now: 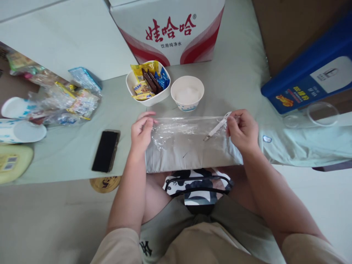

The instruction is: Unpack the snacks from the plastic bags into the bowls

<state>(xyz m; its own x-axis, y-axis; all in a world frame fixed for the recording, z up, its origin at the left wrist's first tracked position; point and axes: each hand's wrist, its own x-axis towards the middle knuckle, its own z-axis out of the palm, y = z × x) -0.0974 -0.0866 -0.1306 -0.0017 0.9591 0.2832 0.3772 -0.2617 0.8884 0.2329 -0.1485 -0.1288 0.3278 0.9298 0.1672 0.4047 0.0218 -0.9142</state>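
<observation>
A clear plastic bag (181, 128) is stretched flat between my two hands, over the grey cloth at the table's front edge. My left hand (142, 132) pinches its left end between thumb and fingers. At the other end my right hand (243, 130) grips the bag's corner, and a slim white tool (218, 126), like a box cutter, slants down-left from these fingers. Its narrow tip is darker. Just beyond the bag stand a white paper bowl (187, 93) with something whitish inside and a white dish (148, 99) of wrapped snacks.
A black phone (106, 151) lies left of my arm. Farther left are wrapped packets (82, 102) and paper cups (30, 131). A white-and-red carton (170, 33) stands behind the bowls. On the right are a blue box (308, 73), a clear plastic cup (321, 114) and a small scrap (267, 139).
</observation>
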